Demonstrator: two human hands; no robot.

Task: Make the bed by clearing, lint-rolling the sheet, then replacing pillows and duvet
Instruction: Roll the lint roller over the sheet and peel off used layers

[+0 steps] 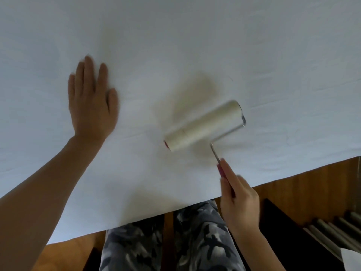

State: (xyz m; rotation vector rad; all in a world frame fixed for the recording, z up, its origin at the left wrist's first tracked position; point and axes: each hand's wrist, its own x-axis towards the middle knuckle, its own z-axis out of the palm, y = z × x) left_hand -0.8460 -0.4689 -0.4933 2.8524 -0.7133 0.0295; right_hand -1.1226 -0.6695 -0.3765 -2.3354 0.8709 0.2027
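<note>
A white sheet (195, 45) covers the bed and fills most of the view. My left hand (91, 102) lies flat on it with straight fingers, left of centre. My right hand (238, 198) grips the red handle of a lint roller (203, 126) near the bed's front edge. The roller's white drum lies on the sheet, tilted up to the right, on a bent metal rod. A faint brownish shadow or stain shows on the sheet just above the drum. No pillows or duvet are in view.
The bed's front edge runs diagonally across the lower frame. Below it are a wooden floor (304, 192), my legs in camouflage trousers (172, 241), and a dark piece of furniture with grey slats (328, 229) at the lower right.
</note>
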